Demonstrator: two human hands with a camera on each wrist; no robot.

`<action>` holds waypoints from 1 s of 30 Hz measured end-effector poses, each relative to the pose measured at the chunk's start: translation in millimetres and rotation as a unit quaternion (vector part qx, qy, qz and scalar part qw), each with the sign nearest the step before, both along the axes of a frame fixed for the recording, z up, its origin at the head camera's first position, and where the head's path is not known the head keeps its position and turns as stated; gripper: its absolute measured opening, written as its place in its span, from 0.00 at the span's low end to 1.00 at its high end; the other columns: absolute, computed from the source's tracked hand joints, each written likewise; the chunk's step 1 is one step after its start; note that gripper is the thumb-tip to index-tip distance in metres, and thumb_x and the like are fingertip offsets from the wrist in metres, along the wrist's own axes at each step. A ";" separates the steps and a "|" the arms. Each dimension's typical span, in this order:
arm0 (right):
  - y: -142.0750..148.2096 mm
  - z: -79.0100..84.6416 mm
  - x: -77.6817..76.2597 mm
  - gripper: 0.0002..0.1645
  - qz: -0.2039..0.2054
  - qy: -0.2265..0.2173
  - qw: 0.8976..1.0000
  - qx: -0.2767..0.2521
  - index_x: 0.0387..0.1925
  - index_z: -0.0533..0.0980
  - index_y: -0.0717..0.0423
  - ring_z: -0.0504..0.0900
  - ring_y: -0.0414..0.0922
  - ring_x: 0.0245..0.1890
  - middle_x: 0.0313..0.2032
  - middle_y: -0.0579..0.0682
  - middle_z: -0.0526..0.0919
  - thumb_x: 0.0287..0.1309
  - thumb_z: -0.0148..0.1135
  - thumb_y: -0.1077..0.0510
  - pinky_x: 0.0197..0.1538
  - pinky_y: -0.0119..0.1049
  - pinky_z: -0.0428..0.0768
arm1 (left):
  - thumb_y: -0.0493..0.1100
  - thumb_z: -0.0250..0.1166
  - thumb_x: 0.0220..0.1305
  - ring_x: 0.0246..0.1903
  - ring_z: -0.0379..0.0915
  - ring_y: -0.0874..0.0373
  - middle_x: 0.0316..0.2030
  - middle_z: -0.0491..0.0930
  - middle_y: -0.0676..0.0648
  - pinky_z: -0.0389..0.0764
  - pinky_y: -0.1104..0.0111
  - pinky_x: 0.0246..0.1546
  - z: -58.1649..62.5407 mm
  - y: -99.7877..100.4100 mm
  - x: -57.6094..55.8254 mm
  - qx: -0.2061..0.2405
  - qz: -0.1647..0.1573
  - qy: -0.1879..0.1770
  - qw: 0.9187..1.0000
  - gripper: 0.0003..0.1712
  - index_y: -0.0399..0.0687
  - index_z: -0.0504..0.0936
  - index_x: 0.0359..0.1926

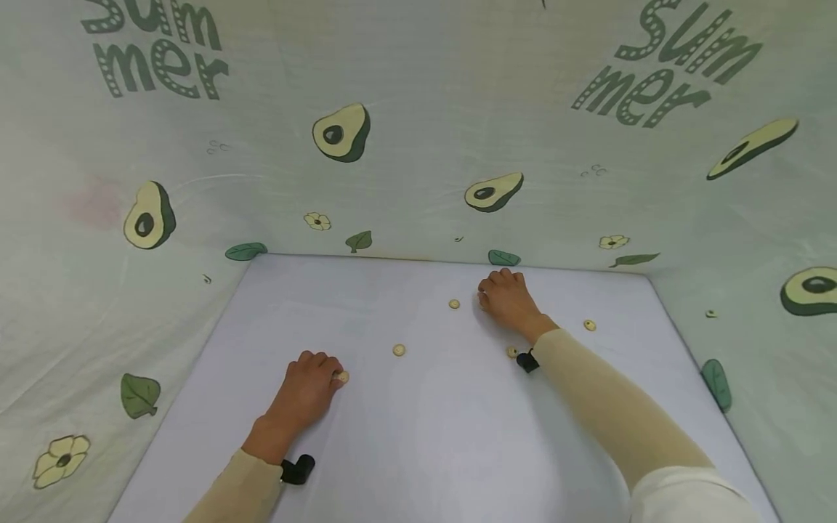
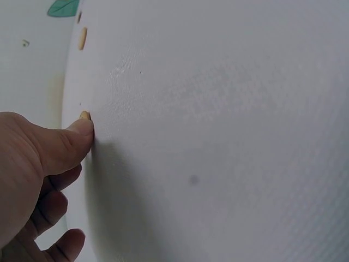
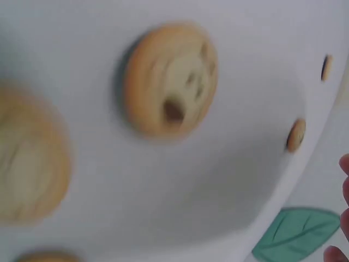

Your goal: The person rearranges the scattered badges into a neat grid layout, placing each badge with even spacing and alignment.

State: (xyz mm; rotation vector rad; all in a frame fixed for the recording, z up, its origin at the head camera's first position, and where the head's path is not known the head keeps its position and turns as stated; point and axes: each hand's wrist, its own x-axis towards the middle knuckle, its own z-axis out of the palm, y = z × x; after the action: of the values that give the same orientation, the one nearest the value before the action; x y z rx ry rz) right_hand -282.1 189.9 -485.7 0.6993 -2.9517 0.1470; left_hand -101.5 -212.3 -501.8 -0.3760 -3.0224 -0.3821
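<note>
My left hand (image 1: pixel 306 388) pinches a small round biscuit (image 1: pixel 343 376) between thumb and fingers, low over the white table. In the left wrist view the biscuit (image 2: pixel 85 115) pokes out just past the thumb tip (image 2: pixel 82 128). At the far side, my right hand (image 1: pixel 508 299) is held with loosely bent fingers, and no thing shows in it. Just left of it lies another biscuit (image 1: pixel 454 303). Only some fingertips (image 3: pixel 344 224) show at the edge of the right wrist view, where a dotted biscuit (image 3: pixel 172 79) lies large and blurred.
More biscuits lie on the white tabletop (image 1: pixel 418 436): one in the middle (image 1: pixel 399 350), one beside the right wrist (image 1: pixel 512 352) and one farther right (image 1: pixel 590 325). A cloth (image 1: pixel 418 145) printed with avocados rises behind the table and at both sides.
</note>
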 end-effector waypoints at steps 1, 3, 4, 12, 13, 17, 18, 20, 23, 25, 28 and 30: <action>5.6 1.9 0.7 0.13 -0.004 0.007 1.000 -0.002 0.52 0.83 0.57 0.73 0.55 0.51 0.48 0.54 0.83 0.77 0.58 0.55 0.58 0.56 0.69 | 0.41 0.76 0.65 0.44 0.74 0.47 0.37 0.83 0.48 0.77 0.52 0.43 0.1 -0.5 0.2 -0.001 0.000 0.002 1.000 0.08 0.46 0.85 0.42; 16.8 5.0 1.9 0.12 -0.012 0.020 1.000 -0.004 0.50 0.84 0.57 0.73 0.55 0.51 0.46 0.54 0.83 0.77 0.59 0.56 0.57 0.56 0.69 | 0.41 0.76 0.65 0.44 0.75 0.47 0.37 0.83 0.48 0.78 0.51 0.42 -0.3 -1.4 0.3 -0.002 -0.001 0.007 1.000 0.09 0.46 0.85 0.41; 22.5 6.1 2.2 0.12 -0.017 0.025 1.000 -0.005 0.49 0.84 0.57 0.73 0.55 0.51 0.46 0.54 0.83 0.76 0.59 0.56 0.56 0.56 0.69 | 0.41 0.76 0.64 0.43 0.75 0.47 0.38 0.83 0.48 0.78 0.51 0.42 -0.7 -1.7 0.0 -0.003 -0.001 0.010 1.000 0.09 0.46 0.85 0.41; 64.0 11.5 12.9 0.13 -0.063 0.032 0.997 -0.012 0.48 0.84 0.58 0.73 0.57 0.52 0.46 0.56 0.84 0.76 0.57 0.56 0.59 0.59 0.69 | 0.40 0.76 0.65 0.43 0.75 0.47 0.39 0.84 0.47 0.78 0.51 0.42 -4.6 -1.7 -2.2 0.003 -0.004 0.009 1.000 0.09 0.45 0.85 0.41; 68.9 10.9 14.6 0.13 -0.066 0.032 0.997 -0.012 0.48 0.84 0.58 0.73 0.57 0.52 0.47 0.56 0.84 0.76 0.57 0.55 0.60 0.60 0.68 | 0.41 0.76 0.65 0.43 0.75 0.47 0.39 0.84 0.47 0.78 0.51 0.42 -5.1 -1.5 -2.4 0.004 -0.003 0.007 1.000 0.08 0.46 0.85 0.41; 85.4 7.9 21.8 0.14 -0.070 0.033 0.997 -0.010 0.50 0.83 0.59 0.73 0.59 0.54 0.48 0.58 0.84 0.76 0.57 0.54 0.61 0.62 0.68 | 0.41 0.75 0.66 0.43 0.75 0.47 0.39 0.84 0.47 0.78 0.50 0.42 -4.3 -0.2 -2.3 0.008 -0.001 0.004 1.000 0.07 0.45 0.85 0.41; 88.7 7.4 23.5 0.15 -0.070 0.033 0.997 -0.007 0.50 0.83 0.60 0.73 0.60 0.54 0.49 0.59 0.84 0.76 0.58 0.54 0.62 0.63 0.68 | 0.41 0.75 0.67 0.43 0.75 0.47 0.39 0.84 0.46 0.78 0.50 0.43 -3.7 0.0 -2.1 0.009 0.000 0.003 1.000 0.07 0.45 0.85 0.41; 94.5 6.4 27.0 0.15 -0.070 0.034 0.997 -0.001 0.51 0.83 0.60 0.73 0.60 0.54 0.49 0.60 0.83 0.75 0.60 0.54 0.62 0.63 0.67 | 0.41 0.75 0.67 0.43 0.75 0.46 0.39 0.84 0.46 0.78 0.50 0.42 -2.9 0.3 -2.0 0.010 -0.002 0.006 1.000 0.07 0.45 0.85 0.41; 102.1 4.8 31.9 0.16 -0.069 0.035 0.997 0.005 0.52 0.83 0.62 0.73 0.61 0.54 0.50 0.61 0.83 0.73 0.63 0.53 0.63 0.64 0.67 | 0.41 0.75 0.66 0.43 0.75 0.46 0.39 0.84 0.46 0.78 0.50 0.42 -3.0 0.3 -2.2 0.010 -0.002 0.008 1.000 0.07 0.45 0.85 0.41; 106.9 3.2 35.3 0.17 -0.069 0.032 0.997 0.009 0.51 0.82 0.62 0.73 0.61 0.54 0.51 0.61 0.82 0.72 0.64 0.53 0.62 0.64 0.67 | 0.40 0.75 0.66 0.43 0.75 0.46 0.39 0.84 0.46 0.78 0.50 0.42 -3.2 0.2 -2.3 0.010 -0.002 0.008 1.000 0.08 0.45 0.85 0.41; 112.1 0.1 40.6 0.18 -0.068 0.023 0.997 0.019 0.50 0.82 0.63 0.73 0.62 0.54 0.51 0.62 0.83 0.72 0.65 0.51 0.62 0.65 0.68 | 0.41 0.75 0.66 0.43 0.75 0.46 0.39 0.84 0.46 0.78 0.50 0.42 -4.5 0.0 -2.6 0.008 -0.002 0.008 1.000 0.08 0.45 0.85 0.41; 114.3 -2.7 43.6 0.19 -0.068 0.013 0.997 0.027 0.49 0.82 0.62 0.73 0.62 0.54 0.51 0.62 0.83 0.72 0.66 0.49 0.61 0.65 0.68 | 0.41 0.75 0.66 0.43 0.75 0.46 0.39 0.84 0.46 0.78 0.50 0.42 -5.5 -0.2 -2.9 0.007 -0.003 0.007 1.000 0.08 0.45 0.85 0.42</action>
State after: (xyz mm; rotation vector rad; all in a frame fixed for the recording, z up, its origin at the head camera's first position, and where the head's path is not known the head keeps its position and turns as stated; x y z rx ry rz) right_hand -238.5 304.1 -488.4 0.5002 -2.9750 0.0467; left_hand -104.4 -212.4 -507.3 -0.3840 -3.0047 -0.3985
